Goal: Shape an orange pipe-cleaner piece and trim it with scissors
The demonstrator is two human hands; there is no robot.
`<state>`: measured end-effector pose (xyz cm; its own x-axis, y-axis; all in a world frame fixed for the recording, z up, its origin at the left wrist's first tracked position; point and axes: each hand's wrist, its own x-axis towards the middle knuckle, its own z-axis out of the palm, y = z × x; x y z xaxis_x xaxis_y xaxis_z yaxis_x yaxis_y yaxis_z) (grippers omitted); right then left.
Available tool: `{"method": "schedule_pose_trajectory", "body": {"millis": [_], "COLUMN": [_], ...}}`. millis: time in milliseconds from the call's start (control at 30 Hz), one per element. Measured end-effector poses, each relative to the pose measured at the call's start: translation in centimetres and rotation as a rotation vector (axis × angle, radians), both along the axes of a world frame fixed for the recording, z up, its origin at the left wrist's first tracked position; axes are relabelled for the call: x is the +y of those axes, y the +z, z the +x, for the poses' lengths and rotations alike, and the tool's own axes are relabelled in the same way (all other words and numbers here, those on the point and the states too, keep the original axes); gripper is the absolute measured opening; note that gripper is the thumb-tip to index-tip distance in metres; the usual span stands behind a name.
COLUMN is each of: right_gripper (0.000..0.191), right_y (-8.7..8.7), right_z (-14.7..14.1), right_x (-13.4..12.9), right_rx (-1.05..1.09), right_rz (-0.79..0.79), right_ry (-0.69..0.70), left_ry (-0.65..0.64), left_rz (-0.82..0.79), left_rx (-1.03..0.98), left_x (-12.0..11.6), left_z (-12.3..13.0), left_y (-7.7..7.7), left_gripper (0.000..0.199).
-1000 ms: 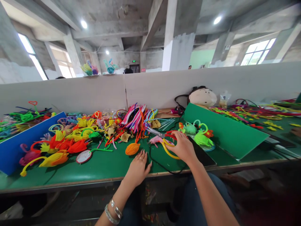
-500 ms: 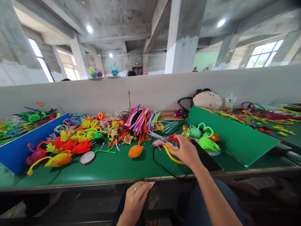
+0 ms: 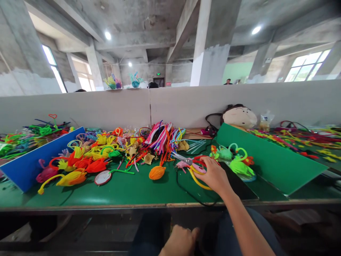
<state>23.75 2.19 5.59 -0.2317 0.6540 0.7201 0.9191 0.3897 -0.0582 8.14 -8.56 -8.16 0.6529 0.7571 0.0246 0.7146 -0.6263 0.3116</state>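
My right hand (image 3: 213,174) is closed on the handles of a pair of scissors (image 3: 183,158), just over the green table. One handle is red, the other yellow, and the blades point to the left. Close beneath lies a pink glue gun (image 3: 184,164), partly covered by the scissors and my fingers. An orange fuzzy body (image 3: 157,172) with stems at its top rests to the left of the scissors. My left hand (image 3: 179,241) is low in front of the table edge, over my lap; its fingers are mostly hidden.
A blue board (image 3: 48,156) and a green board (image 3: 266,160) flank the work area. Colourful pipe-cleaner swans (image 3: 70,177) and a round white disc (image 3: 102,177) lie left. A bundle of pipe cleaners (image 3: 160,138) stands behind. Green swans (image 3: 239,167) sit right. A black cord (image 3: 183,190) curves near the edge.
My left hand has dropped down and to the right, away from the table edge. My right hand stays on the scissors. The whole view has shifted slightly.
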Motion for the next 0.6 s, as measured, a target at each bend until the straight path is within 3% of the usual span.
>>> {"method": "schedule_pose_trajectory", "body": {"millis": [167, 233, 333, 433, 600], "right_gripper": [0.029, 0.030, 0.032, 0.032, 0.031], "right_y": [-0.1, -0.2, -0.3, -0.1, 0.2], "right_z": [0.0, 0.0, -0.2, -0.4, -0.8], "right_x": [0.1, 0.1, 0.1, 0.0, -0.2], "right_rx": [0.005, 0.017, 0.015, -0.011, -0.057], "right_rz": [-0.012, -0.017, -0.026, -0.007, 0.082], "right_ry": [0.003, 0.011, 0.009, 0.014, 0.013], "left_ry": [0.093, 0.116, 0.017, -0.140, -0.060], "left_rz": [0.008, 0.032, 0.156, 0.342, 0.433], "left_rx": [0.017, -0.004, -0.128, -0.295, -0.269], "left_x": [0.9, 0.7, 0.2, 0.0, -0.1], "left_z": [-1.0, -1.4, -2.1, -3.2, -4.7], "left_y": [0.4, 0.5, 1.1, 2.6, 5.9], "left_gripper": [0.045, 0.038, 0.027, 0.020, 0.021]}}
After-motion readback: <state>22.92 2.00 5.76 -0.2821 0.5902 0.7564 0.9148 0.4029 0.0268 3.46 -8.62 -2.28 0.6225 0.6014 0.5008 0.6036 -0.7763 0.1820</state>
